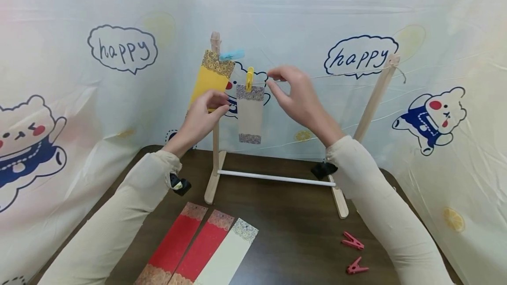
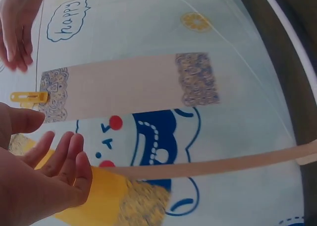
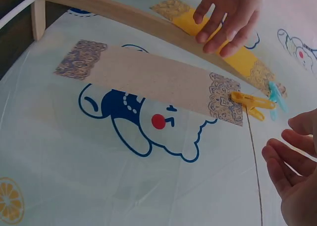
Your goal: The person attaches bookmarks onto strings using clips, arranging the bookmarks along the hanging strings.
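My left hand [image 1: 201, 114] and right hand [image 1: 296, 95] are both released, fingers loosely bent, on either side of the pale card [image 1: 250, 115]. It hangs mid-frame from a yellow clothespin [image 1: 249, 79] on the string [image 1: 336, 75]. The dark brown table [image 1: 293, 228] bears red cards [image 1: 210, 243] at lower left and pink clothespins [image 1: 354, 242] at lower right; whitish sheeting [image 1: 269, 21] printed with bears fills the background.

A pale beige paper strip [image 1: 250, 115], banded with dark lace patterning at both ends, hangs lengthwise from a thin string [image 3: 255, 166], its top edge clipped by a yellow clothespin [image 1: 249, 79]. To its left, a yellow strip [image 1: 207, 80] hangs beside a light-blue clothespin [image 1: 232, 55].
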A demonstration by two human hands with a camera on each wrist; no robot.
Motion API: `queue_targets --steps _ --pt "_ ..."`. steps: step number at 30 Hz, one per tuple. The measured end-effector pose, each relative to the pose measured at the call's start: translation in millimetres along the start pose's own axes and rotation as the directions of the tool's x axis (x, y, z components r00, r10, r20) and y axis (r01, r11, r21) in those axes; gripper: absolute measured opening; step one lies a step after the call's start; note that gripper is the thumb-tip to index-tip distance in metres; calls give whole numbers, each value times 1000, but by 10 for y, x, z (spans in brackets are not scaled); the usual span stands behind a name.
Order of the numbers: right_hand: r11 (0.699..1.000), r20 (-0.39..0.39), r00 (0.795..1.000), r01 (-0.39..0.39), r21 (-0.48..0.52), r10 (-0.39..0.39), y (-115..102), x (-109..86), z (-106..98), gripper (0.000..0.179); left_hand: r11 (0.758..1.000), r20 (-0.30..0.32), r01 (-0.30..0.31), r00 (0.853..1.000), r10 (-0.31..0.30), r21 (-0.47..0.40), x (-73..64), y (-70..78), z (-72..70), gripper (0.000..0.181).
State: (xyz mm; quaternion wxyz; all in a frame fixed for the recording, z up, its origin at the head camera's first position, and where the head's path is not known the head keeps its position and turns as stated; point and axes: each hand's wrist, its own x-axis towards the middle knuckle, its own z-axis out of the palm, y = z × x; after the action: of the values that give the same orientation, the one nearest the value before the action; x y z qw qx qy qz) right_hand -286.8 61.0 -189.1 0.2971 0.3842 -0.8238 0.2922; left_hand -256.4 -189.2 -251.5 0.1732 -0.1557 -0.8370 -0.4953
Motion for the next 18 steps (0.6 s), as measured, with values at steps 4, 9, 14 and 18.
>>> queue_targets --steps 4,9,14,18 --pt "998 -39 997 66 -17 -67 -15 -235 -72 21 999 0 17 1000 -17 -40 -84 -73 -11 31" --pt "992 -49 991 126 -21 -127 -31 -512 -128 17 995 -1 25 1000 -25 -97 -221 -99 -17 30" --pt "985 -93 980 173 -13 -174 -30 -790 -179 13 997 17 8 1000 -6 -79 -350 -98 7 30" --pt "982 -108 976 189 -16 -189 -15 -1000 -203 14 998 32 34 999 -33 -53 -463 -138 20 28"
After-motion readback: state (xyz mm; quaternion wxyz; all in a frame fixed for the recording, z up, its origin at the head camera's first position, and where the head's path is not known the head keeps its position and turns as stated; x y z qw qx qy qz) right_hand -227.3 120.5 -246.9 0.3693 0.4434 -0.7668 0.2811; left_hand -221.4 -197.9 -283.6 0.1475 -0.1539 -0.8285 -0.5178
